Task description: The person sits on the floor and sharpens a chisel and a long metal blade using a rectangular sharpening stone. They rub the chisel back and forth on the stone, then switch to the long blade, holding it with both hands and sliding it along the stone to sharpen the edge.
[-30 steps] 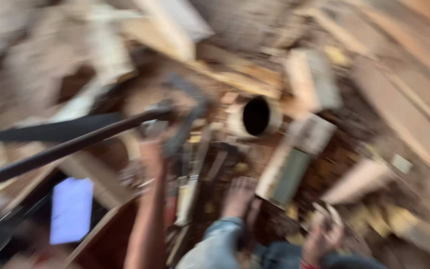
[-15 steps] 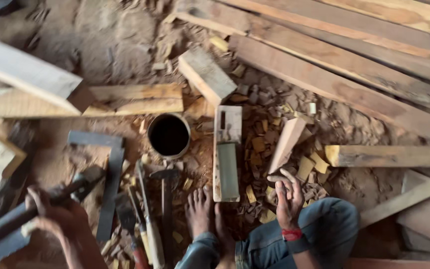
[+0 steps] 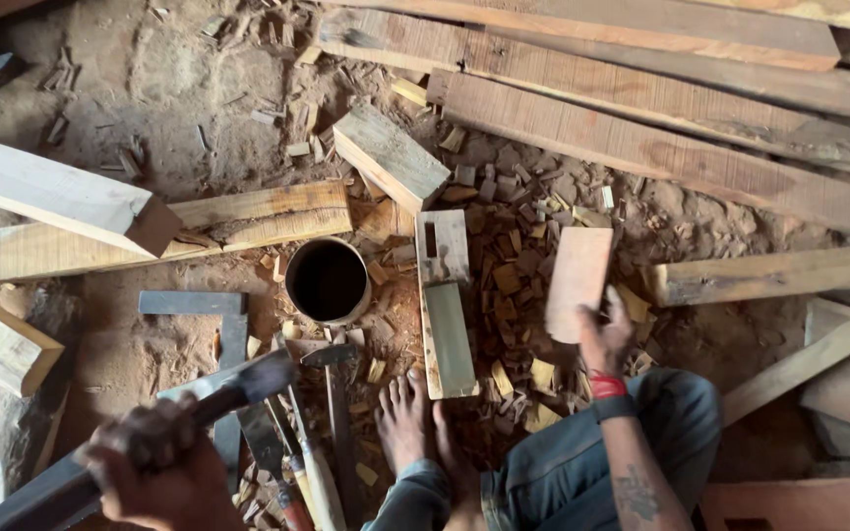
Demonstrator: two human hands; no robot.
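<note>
Right hand at about 4 o'clock from frame centre, forearm coming up from 5 o'clock, wrist with a red band and a dark strap, tattoo on the forearm. Fingers wrapped over the lower edge of a small flat wood block, holding it up on end, tilted slightly; block sits above the chip-littered ground.

Left hand at 7 o'clock, clenched around a dark metal handle of an adze-like tool, knuckles up, handle running from the lower left corner toward 1 o'clock, head near the bare feet.

Between the hands: mortised wood piece lying flat, long axis 12 to 6 o'clock, its near end touching the toes. Just at its 9 o'clock, a round dark-mouthed container. At 8 o'clock of that, a steel try square flat on the ground. Chisels and other hand tools lie beside the left foot.

Outward: wood chips all around the mortised piece, short wood offcut at 12 o'clock, long planks across 1 to 3 o'clock, thick beams at 9 to 10 o'clock, sandy floor at 11 o'clock.
</note>
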